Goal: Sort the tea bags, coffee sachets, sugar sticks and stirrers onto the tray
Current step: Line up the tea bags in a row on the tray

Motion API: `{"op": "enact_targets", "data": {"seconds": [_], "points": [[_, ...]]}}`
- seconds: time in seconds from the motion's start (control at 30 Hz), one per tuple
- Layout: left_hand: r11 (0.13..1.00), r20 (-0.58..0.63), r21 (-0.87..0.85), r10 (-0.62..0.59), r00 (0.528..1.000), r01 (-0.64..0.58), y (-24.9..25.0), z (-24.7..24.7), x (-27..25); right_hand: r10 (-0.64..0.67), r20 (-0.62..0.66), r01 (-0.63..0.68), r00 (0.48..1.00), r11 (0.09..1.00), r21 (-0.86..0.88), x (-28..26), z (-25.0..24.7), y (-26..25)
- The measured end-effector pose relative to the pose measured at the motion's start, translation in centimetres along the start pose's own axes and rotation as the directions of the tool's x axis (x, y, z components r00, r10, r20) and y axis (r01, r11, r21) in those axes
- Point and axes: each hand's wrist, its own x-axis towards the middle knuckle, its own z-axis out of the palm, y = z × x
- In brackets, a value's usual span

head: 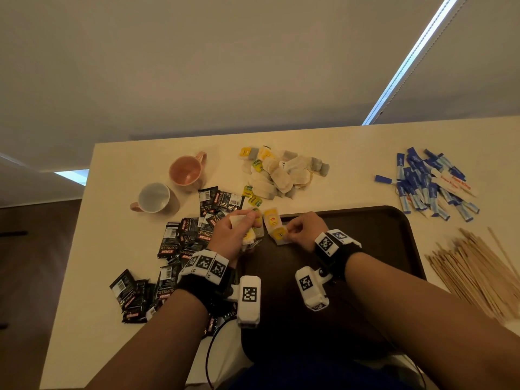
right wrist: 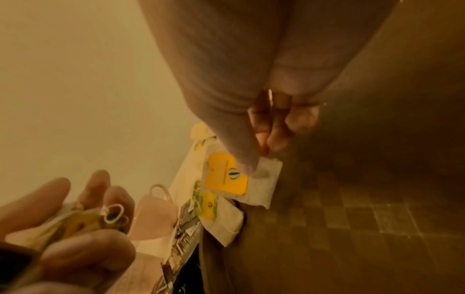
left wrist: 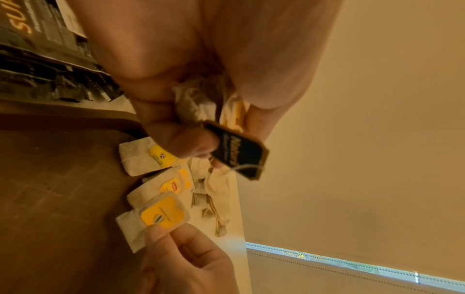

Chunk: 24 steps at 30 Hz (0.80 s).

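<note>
- Currently, the left hand (head: 235, 232) clutches a bunch of tea bags (left wrist: 201, 99) over the tray's far left corner; a dark tag (left wrist: 237, 151) on a string hangs from that bunch.
- Right hand (head: 302, 228): thumb and fingertips pinch the corner of one yellow-tagged tea bag (right wrist: 241, 179), which lies on the dark tray (head: 380, 249) near its far left edge.
- Further yellow-tagged bags (left wrist: 156, 179) lie just beside it in a row along that tray edge.
- Loose tea bag pile (head: 281, 173): on the table (head: 351, 153), beyond the tray.
- Coffee sachets (head: 180, 240): scattered on the table left of the tray.
- Sugar sticks (head: 430, 184): heaped at the far right.
- Wooden stirrers (head: 475, 271): right of the tray, nearer than the sugar.
- Two mugs (head: 168, 184) stand at the far left, beside the sachets.
</note>
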Motion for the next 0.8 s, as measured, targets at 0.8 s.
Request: {"op": "enact_targets", "data": {"seconds": [0.8], "points": [[1.000,0.003,0.003,-0.025,1.000,0.025,0.1,-0.2,-0.6,0.162,-0.045,-0.158,0.986,0.984,0.084,-0.3,0.3,-1.1]]}}
